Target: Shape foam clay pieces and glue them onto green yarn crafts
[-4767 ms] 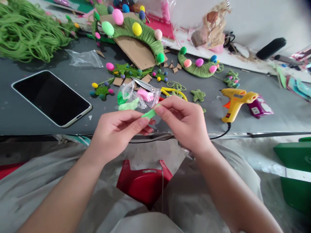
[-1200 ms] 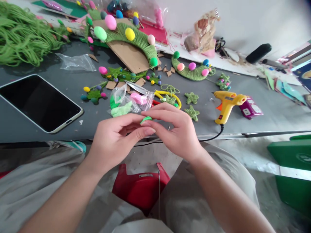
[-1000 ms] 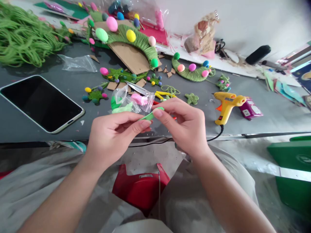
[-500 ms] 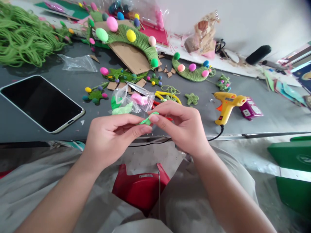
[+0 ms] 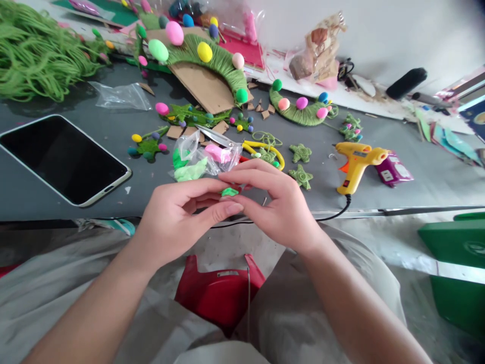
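A small piece of bright green modelling clay [image 5: 229, 192] is held between my two hands above the table's front edge. My left hand [image 5: 182, 212] pinches it from the left, thumb below and fingers behind. From the right, my right hand [image 5: 273, 202] closes on the same piece, its fingers arched over the top. Just behind lie plastic bags with light green clay [image 5: 191, 169] and pink clay [image 5: 217, 152]. Scissors with yellow handles [image 5: 261, 146] lie beyond my right fingers, partly covered by the bags. Two green yarn stars [image 5: 301, 177] rest right of my right hand.
A tablet [image 5: 64, 159] lies at the left. A yellow glue gun [image 5: 354, 162] stands at the right by a purple packet [image 5: 394, 169]. Yarn-wrapped crescents [image 5: 223, 71] with coloured balls and a heap of green yarn [image 5: 38, 55] are farther back. A red stool [image 5: 220, 298] is below.
The green clay piece has gone from a long thin strip to a more compact lump. My right hand has shifted slightly left and lower, uncovering the second yarn star.
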### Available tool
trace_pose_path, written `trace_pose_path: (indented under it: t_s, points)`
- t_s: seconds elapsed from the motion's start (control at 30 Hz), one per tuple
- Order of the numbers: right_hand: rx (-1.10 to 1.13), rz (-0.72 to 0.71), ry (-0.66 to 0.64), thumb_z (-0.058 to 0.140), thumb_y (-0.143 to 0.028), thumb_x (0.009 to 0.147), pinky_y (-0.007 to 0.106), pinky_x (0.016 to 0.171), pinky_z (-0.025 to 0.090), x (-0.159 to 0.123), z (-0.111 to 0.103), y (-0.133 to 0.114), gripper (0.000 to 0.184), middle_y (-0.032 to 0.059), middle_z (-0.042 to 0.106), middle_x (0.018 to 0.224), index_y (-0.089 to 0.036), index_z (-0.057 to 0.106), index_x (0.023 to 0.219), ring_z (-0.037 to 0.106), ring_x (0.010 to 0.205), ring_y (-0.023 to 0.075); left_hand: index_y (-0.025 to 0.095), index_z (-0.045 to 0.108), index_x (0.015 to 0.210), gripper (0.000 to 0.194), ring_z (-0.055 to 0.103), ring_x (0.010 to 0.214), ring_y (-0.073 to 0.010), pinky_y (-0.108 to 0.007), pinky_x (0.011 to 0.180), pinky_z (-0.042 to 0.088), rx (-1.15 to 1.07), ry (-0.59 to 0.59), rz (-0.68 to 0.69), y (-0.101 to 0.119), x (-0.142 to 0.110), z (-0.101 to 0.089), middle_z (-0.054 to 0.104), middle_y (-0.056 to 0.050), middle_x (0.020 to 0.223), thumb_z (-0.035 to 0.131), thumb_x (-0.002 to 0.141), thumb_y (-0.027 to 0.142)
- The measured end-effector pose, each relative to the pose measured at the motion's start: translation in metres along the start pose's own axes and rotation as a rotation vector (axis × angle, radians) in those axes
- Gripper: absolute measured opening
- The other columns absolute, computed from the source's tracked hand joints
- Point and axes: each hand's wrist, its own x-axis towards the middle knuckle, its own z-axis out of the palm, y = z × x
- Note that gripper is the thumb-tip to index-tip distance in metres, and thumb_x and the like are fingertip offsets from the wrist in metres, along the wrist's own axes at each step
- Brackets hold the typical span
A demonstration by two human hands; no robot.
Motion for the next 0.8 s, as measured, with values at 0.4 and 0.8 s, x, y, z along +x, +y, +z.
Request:
trace_pose_path:
  t_s: [0.4,0.8]
  points:
    - [-0.186,-0.145,0.083,0.074,-0.024,0.1,0.035,0.096,0.062,-0.005,0.0,0.004,0.025,0.0072,0.079,0.112,-0.022,0.077,0.124,0.075,0.104,0.019,0.022,0.085,0.09,0.023,0.079,0.076,-0.0133,-0.017,0.073,0.065,-0.122,0.155,-0.098,-0.001,0.0,0.006,0.084,0.001,0.083,0.079,0.095,0.043]
    - [-0.216,-0.076,0.371,0.069,-0.017,0.101,0.03,0.078,0.06,-0.006,-0.004,0.006,0.009,0.0029,0.077,0.094,-0.022,0.076,0.099,0.07,0.085,0.0147,0.025,0.081,0.127,0.054,0.078,0.117,-0.0249,-0.033,0.099,0.065,-0.73,-0.241,-0.299,0.004,0.004,0.007,0.079,-0.007,0.134,0.046,0.108,0.062]
